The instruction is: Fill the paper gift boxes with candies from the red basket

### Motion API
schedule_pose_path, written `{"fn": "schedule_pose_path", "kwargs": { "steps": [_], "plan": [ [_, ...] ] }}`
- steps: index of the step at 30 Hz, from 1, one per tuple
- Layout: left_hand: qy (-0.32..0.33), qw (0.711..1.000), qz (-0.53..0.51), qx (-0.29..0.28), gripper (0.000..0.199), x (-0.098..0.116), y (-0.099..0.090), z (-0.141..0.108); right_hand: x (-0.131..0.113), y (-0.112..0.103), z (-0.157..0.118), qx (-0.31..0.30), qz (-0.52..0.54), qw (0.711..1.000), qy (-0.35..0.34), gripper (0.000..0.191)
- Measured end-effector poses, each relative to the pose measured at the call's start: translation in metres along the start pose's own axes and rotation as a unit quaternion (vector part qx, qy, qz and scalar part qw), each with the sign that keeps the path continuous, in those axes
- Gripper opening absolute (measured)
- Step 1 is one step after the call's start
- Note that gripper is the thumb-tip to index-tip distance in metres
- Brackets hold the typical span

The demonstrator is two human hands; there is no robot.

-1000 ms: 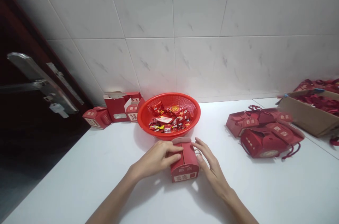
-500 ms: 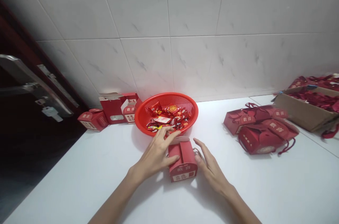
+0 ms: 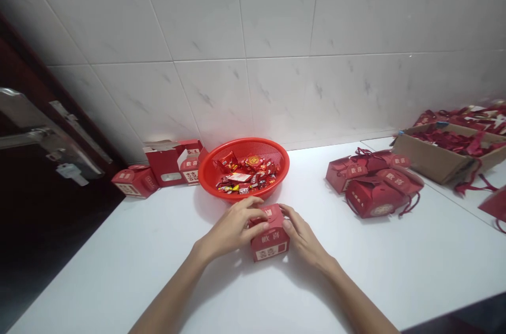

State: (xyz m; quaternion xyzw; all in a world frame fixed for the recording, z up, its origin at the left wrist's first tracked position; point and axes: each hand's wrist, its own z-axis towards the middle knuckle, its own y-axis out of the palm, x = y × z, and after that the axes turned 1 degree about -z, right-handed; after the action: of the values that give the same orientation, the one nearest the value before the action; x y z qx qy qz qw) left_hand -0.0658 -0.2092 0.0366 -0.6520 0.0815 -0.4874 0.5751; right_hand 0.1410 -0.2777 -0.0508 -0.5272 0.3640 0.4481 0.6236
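Note:
A small red gift box (image 3: 270, 240) with pale lettering stands upright on the white table, its top flaps folded over. My left hand (image 3: 237, 224) is wrapped round its left side, fingers curled over the top. On the opposite side my right hand (image 3: 302, 234) holds the box, thumb near the front upper edge and fingers behind. Just beyond is a red mesh basket (image 3: 244, 141) of wrapped sweets (image 3: 253, 161).
At the back left stand red boxes (image 3: 136, 181), one with its top open (image 3: 163, 163). Several corded red boxes (image 3: 375, 198) lie to the right. Farther right is a cardboard box (image 3: 430, 159) of red ribbons. A tiled wall borders the table (image 3: 158, 271).
The flaps on the box top have come down and closed over. Both hands have drawn in against the box. The view has shifted slightly to the right.

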Motion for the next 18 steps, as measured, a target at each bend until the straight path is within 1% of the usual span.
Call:
{"fn": "schedule_pose_path", "kwargs": {
  "steps": [2,5,6,10,12,14,16,18],
  "plan": [
    [-0.006,0.999,-0.026,-0.022,0.031,0.001,0.0,0.001,0.002,0.0,0.0,0.018,-0.022,1.0,0.009,0.069],
    [-0.019,0.995,-0.087,-0.037,0.048,0.002,-0.003,0.002,0.005,0.0,0.001,0.045,-0.057,0.997,0.017,0.065],
    [-0.024,0.994,-0.1,-0.041,0.049,0.003,-0.003,0.002,0.005,0.0,0.001,0.051,-0.066,0.996,0.018,0.063],
    [-0.028,0.995,-0.089,-0.041,0.031,0.0,-0.001,0.002,0.002,-0.001,0.002,0.074,-0.097,0.992,0.024,0.054],
    [-0.033,0.996,-0.08,-0.033,0.026,-0.002,0.003,0.003,-0.001,-0.003,0.003,0.086,-0.094,0.991,0.031,0.052],
    [-0.042,0.995,-0.086,-0.029,0.024,-0.004,0.005,0.003,-0.005,-0.009,0.003,0.09,-0.049,0.994,0.044,0.05],
    [-0.054,0.994,-0.088,-0.03,0.025,-0.003,0.005,0.003,-0.009,-0.017,0.003,0.083,0.035,0.994,0.062,0.05],
    [-0.076,0.994,-0.074,-0.037,0.027,0.0,0.003,0.001,-0.014,-0.028,0.003,0.08,0.118,0.987,0.07,0.047]
  ]
}}
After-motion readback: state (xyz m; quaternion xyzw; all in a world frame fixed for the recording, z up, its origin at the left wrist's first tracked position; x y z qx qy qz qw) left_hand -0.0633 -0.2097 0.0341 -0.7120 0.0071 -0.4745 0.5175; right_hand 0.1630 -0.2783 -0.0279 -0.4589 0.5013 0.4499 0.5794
